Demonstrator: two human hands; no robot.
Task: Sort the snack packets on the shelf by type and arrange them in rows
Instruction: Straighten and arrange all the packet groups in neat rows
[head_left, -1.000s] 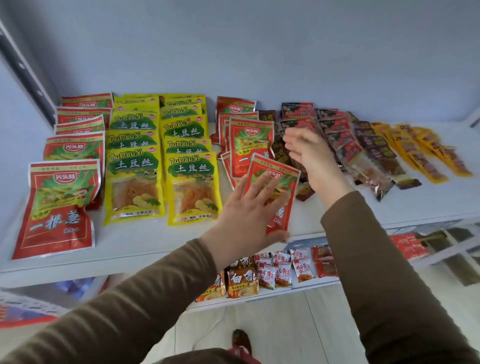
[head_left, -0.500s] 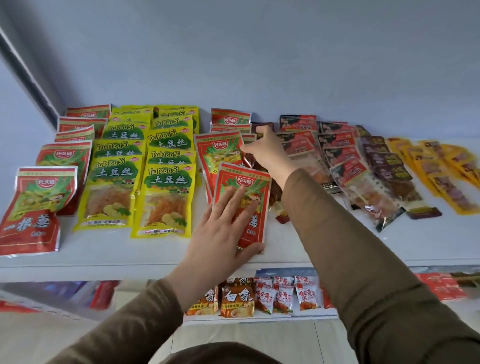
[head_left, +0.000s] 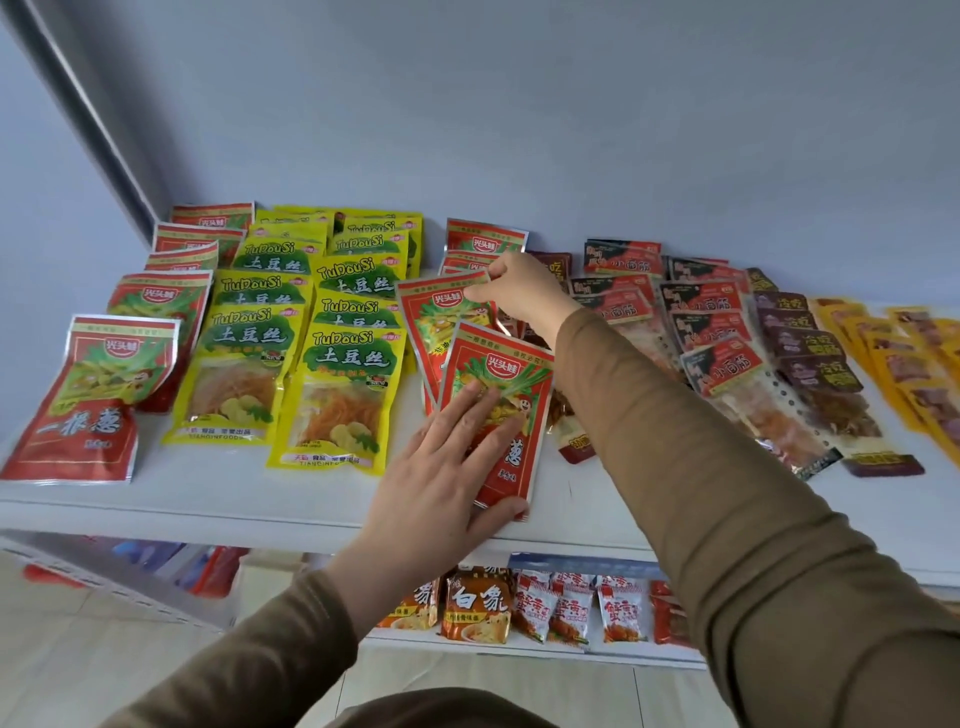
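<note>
Snack packets lie in rows on a white shelf (head_left: 208, 499). A row of red packets (head_left: 78, 400) runs along the far left, with two rows of yellow packets (head_left: 337, 395) beside it. In the middle, my left hand (head_left: 441, 467) lies flat, fingers spread, on the front red packet (head_left: 509, 415) near the shelf's edge. My right hand (head_left: 519, 291) pinches the top corner of the red packet behind it (head_left: 436, 322). More red packets (head_left: 483, 239) lie further back in that row.
Right of my arm lie rows of clear red-labelled packets (head_left: 727, 364), dark purple packets (head_left: 810, 358) and orange-yellow packets (head_left: 904, 364). A lower shelf (head_left: 519, 649) holds noodle packs and small sachets. A grey wall stands behind, with tiled floor below.
My right hand reached back from above the shelf and took hold of the second red packet's corner. My left hand came down flat onto the front red packet. The view shifted right.
</note>
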